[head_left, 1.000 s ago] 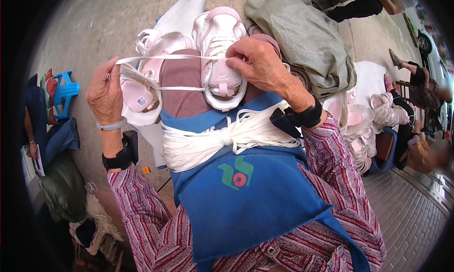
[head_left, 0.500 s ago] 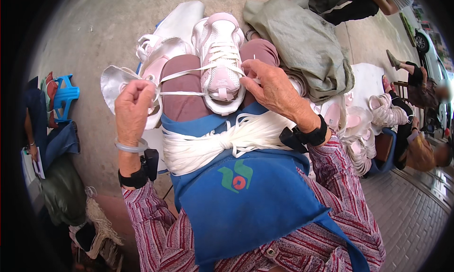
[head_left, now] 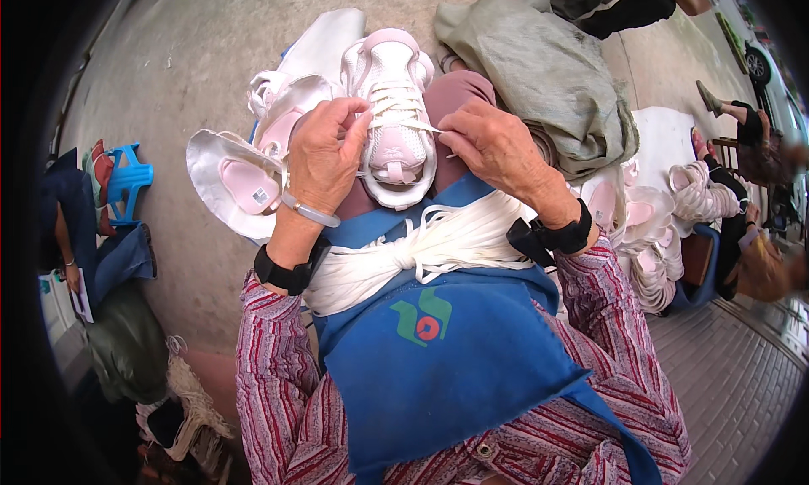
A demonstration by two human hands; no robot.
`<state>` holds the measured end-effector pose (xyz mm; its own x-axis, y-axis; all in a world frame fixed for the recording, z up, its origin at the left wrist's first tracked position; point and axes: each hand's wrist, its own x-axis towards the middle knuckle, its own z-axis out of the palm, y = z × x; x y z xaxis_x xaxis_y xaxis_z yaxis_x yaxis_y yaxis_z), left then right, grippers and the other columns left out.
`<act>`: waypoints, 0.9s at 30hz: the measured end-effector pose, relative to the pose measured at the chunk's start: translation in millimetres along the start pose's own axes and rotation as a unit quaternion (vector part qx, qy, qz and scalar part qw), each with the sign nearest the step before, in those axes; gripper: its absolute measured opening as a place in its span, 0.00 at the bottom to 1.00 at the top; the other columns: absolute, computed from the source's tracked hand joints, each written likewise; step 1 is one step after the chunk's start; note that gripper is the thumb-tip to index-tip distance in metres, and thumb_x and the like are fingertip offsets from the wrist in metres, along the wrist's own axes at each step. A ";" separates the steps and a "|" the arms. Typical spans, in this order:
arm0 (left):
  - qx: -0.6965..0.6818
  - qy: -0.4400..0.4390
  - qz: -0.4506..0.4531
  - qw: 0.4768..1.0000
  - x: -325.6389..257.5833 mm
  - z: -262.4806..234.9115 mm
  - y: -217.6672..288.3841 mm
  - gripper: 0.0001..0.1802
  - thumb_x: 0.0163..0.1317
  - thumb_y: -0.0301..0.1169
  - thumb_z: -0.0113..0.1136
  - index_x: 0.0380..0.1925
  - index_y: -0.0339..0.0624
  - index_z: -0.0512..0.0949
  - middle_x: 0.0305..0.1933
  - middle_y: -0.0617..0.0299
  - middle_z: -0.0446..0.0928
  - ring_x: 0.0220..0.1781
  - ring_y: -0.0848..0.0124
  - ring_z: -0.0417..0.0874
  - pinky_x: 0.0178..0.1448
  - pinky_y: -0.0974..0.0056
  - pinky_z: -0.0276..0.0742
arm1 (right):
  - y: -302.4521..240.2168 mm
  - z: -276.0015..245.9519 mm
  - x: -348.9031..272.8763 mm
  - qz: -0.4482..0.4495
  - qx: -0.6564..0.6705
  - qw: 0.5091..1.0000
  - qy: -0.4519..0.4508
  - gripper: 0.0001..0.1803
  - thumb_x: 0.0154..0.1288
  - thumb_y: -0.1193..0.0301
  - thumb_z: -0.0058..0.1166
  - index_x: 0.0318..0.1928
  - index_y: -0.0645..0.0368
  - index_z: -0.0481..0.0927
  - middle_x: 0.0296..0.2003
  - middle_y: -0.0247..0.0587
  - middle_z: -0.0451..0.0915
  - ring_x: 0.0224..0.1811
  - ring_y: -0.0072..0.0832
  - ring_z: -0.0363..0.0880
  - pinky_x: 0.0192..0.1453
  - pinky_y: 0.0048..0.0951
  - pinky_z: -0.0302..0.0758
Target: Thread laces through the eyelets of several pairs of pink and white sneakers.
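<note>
A white and pale pink sneaker rests on my lap between my knees, its toe end pointing toward me. White shoelace criss-crosses its upper. At the shoe's left edge, my left hand is closed in a pinch on the lace, its fingertips by the eyelets. My right hand pinches a lace drawn out to the right of the shoe. A thick bundle of white laces lies tied across my waist on the blue apron.
Unlaced shoe uppers with pink insoles lie left of my knees. A grey-green cloth sack is at the far right. More shoes are piled at right. A blue stool and other people are at the sides.
My left hand has moved right, from beside the shoe uppers to the sneaker's edge. The lace that stretched out to the left is drawn in. My right hand has shifted slightly, still pinching.
</note>
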<state>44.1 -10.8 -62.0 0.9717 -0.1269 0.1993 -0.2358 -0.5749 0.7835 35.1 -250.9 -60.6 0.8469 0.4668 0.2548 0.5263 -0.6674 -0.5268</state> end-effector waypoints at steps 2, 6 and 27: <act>0.055 -0.007 0.074 0.996 6.0 6.1 0.7 0.08 0.60 0.28 0.62 0.39 0.39 0.79 0.32 0.60 0.78 0.29 0.70 0.80 0.35 0.67 0.75 | -8.4 3.1 6.6 0.026 0.011 0.999 0.042 0.08 0.62 0.66 0.55 0.39 0.55 0.79 0.32 0.40 0.76 0.32 0.40 0.79 0.33 0.38 0.76; 0.119 -0.010 0.100 0.988 15.0 15.6 2.0 0.06 0.57 0.26 0.62 0.35 0.41 0.79 0.32 0.58 0.77 0.30 0.64 0.81 0.34 0.63 0.75 | -21.1 12.5 22.4 0.019 -0.009 0.994 0.106 0.10 0.61 0.64 0.58 0.41 0.54 0.79 0.32 0.39 0.75 0.31 0.38 0.79 0.32 0.36 0.76; 0.065 -0.125 -0.071 0.988 28.2 3.0 -6.8 0.18 0.65 0.42 0.57 0.30 0.35 0.74 0.22 0.59 0.73 0.25 0.72 0.70 0.30 0.65 0.69 | -3.7 22.6 6.4 0.057 0.049 0.996 0.050 0.16 0.61 0.61 0.59 0.45 0.57 0.78 0.34 0.43 0.75 0.34 0.42 0.79 0.38 0.38 0.76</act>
<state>73.1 -12.9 -63.5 0.9721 -0.2236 -0.0706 -0.1090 -0.6977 0.7081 36.8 -232.3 -75.4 0.9064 0.3278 0.2665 0.4210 -0.6497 -0.6329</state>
